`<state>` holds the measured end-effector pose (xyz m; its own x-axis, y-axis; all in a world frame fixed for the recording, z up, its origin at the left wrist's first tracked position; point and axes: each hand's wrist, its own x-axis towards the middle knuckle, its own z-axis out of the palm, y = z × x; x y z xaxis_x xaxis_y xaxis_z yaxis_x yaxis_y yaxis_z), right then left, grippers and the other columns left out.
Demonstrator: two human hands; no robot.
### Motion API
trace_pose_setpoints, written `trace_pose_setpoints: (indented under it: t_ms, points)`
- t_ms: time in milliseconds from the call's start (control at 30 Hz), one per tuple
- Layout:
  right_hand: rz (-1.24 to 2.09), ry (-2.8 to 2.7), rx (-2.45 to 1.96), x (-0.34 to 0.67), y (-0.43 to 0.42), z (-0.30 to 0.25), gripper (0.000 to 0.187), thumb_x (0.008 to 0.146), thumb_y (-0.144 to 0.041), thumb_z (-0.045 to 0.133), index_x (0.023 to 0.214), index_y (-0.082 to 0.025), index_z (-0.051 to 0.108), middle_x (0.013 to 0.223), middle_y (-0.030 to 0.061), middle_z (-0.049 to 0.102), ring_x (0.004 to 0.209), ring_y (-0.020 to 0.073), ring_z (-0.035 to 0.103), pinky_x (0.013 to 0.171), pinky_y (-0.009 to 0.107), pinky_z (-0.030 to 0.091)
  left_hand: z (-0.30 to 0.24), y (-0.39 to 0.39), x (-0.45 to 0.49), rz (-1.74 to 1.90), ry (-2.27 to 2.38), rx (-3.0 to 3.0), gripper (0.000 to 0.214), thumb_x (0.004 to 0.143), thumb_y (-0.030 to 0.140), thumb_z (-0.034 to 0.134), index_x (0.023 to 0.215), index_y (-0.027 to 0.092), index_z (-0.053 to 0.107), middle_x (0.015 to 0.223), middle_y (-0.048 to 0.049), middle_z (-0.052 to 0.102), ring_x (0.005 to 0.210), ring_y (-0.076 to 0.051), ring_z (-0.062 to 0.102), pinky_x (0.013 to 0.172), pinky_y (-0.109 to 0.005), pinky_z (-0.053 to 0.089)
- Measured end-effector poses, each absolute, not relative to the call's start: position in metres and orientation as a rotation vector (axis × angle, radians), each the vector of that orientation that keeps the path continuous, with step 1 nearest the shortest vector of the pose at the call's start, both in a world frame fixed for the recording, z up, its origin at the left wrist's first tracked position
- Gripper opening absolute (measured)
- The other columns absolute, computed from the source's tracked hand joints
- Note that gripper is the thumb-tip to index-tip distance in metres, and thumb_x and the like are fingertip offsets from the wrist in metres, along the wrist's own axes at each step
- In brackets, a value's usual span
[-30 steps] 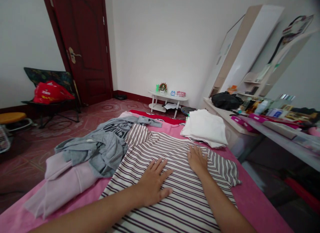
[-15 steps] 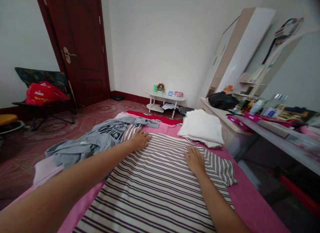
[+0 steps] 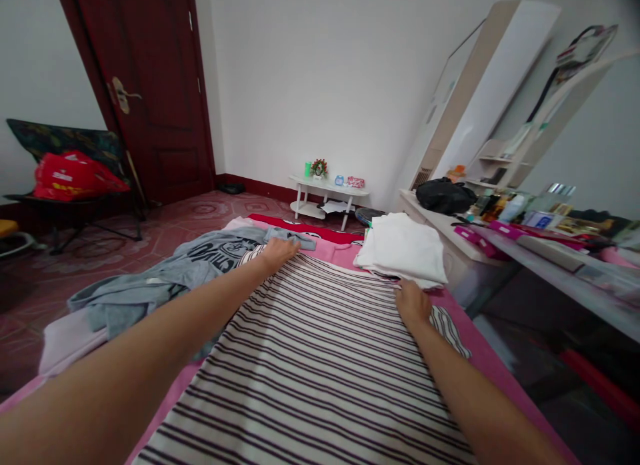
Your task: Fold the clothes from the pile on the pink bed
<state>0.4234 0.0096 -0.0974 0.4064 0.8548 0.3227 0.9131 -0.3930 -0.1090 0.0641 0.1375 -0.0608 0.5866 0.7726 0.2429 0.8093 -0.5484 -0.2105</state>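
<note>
A white shirt with dark stripes (image 3: pixel 310 358) lies spread over the pink bed cover, its neck end away from me. My left hand (image 3: pixel 281 253) is closed on the shirt's far left shoulder. At the far right shoulder, my right hand (image 3: pixel 413 302) pinches the fabric, and a short sleeve (image 3: pixel 450 328) hangs out beyond it. Between the two hands the cloth is drawn fairly straight. A grey garment with dark lettering (image 3: pixel 200 258) lies rumpled left of the shirt. Just past my right hand sits a folded white cloth pile (image 3: pixel 403 248).
Pink bedding (image 3: pixel 505 378) shows along the right edge. A dressing table (image 3: pixel 435 225) crowded with bottles and a black bag (image 3: pixel 446 196) stands at the right. Beyond the bed is a small white table (image 3: pixel 327 188). A chair with a red bag (image 3: pixel 75 175) is near the door.
My hands lay flat with fingers spread on the shirt; now both grip its shoulders. The right hand moved rightward, the left slightly farther away. The shirt's upper edge is pulled straighter.
</note>
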Motion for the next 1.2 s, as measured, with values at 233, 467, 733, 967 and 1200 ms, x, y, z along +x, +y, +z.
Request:
trace_pose_setpoints:
  t_ms: [233,467,733,967,1200]
  points:
    - [-0.466,-1.510,-2.386,0.431,0.044,-0.076,0.027,0.093,-0.028,0.041,0.112,-0.020,0.059,0.109,0.0103,0.059,0.094,0.0238,0.060,0.076,0.033,0.043,-0.046,0.162,0.079,-0.214,-1.264,-2.486,0.033,0.090,0.003,0.034,0.115,0.011,0.055,0.099,-0.0191,0.062,0.094,-0.030,0.058,0.080,-0.043,0.037]
    - [-0.713,-1.621,-2.112,0.402,0.033,-0.109,0.026,0.089,-0.015,0.043,0.107,-0.018,0.060,0.106,0.0119,0.060,0.101,0.0262,0.053,0.082,0.037,0.039,-0.071,0.140,0.102,-0.297,-1.121,-2.547,0.029,0.090,0.009,0.038,0.103,0.007,0.064,0.121,-0.0211,0.055,0.117,-0.032,0.047,0.101,-0.048,0.028]
    - [-0.165,-2.245,-1.933,0.382,0.038,-0.128,0.048,0.097,-0.045,0.031,0.140,-0.028,0.043,0.150,0.0048,0.038,0.134,0.0237,0.036,0.108,0.045,0.028,-0.120,0.076,0.117,-0.303,-1.124,-2.887,0.060,0.095,0.058,0.025,0.146,0.028,0.033,0.154,-0.0074,0.029,0.140,-0.028,0.026,0.111,-0.047,0.020]
    - [-0.169,-2.074,-2.306,0.365,0.017,-0.136,0.057,0.097,-0.051,0.017,0.149,-0.028,0.025,0.157,0.0050,0.022,0.143,0.0274,0.021,0.110,0.055,0.022,-0.112,0.008,0.076,-0.154,-1.280,-2.992,0.069,0.092,0.064,0.025,0.150,0.026,0.025,0.158,-0.0116,0.013,0.145,-0.033,0.008,0.114,-0.053,0.011]
    - [-0.234,-2.107,-2.251,0.358,-0.022,-0.138,0.056,0.098,-0.048,0.023,0.149,-0.027,0.027,0.156,0.0049,0.026,0.142,0.0290,0.022,0.110,0.054,0.024,-0.087,-0.104,-0.009,-0.063,-1.051,-3.279,0.084,0.086,0.069,0.040,0.152,0.024,0.016,0.158,-0.0130,0.001,0.145,-0.034,0.001,0.115,-0.053,0.009]
